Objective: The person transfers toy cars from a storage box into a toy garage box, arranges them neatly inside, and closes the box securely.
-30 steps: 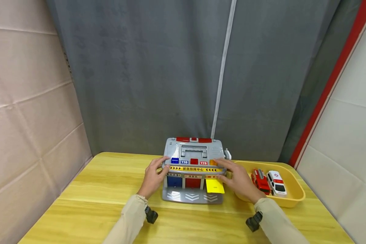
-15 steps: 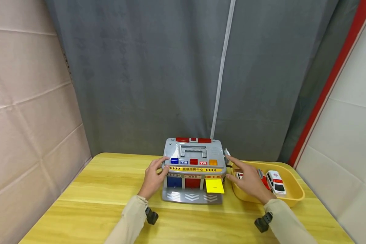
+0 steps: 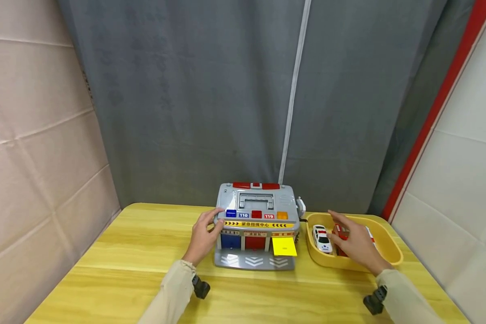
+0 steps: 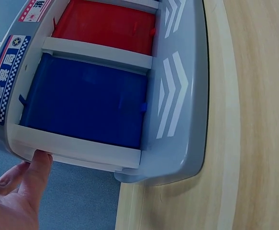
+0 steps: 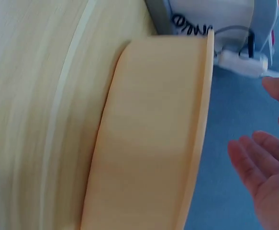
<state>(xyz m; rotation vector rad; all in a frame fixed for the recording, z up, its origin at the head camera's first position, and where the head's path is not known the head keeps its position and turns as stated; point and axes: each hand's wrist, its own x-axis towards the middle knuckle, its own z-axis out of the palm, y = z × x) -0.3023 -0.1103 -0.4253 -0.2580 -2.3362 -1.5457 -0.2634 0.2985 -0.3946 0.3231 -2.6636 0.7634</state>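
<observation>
1. Head view: the toy station [image 3: 257,258] stood upright on the counter [image 3: 146,243], at the lower centre of the frame. The tray [image 3: 384,238] stood just beside it, at the lower right.
2. Left hand [image 3: 203,236]: the grip was closed on the station's left edge, thumb at the front and index finger toward the roof. The left wrist view showed a digit against that side.
3. Right hand [image 3: 357,245]: the grip was unclosed above the tray and held nothing. Its thumb lay just beside the white car [image 3: 321,235]; contact could not be confirmed.
4. Vehicles: the white car sat in the left part of the tray. The red truck [image 3: 342,231], partly covered by the right hand, sat next to it; the second white vehicle [image 3: 370,234], largely hidden, sat farther right.
5. Doors: the blue door [image 3: 231,241] and red door [image 3: 255,243] were down. The yellow door [image 3: 285,247] projected outward.
6. Progress (judgement): one bay of three appeared prepared. Vehicle pick-up appeared imminent but not done. Any loading seemed outstanding, although the bay behind the yellow door was hidden.
</observation>
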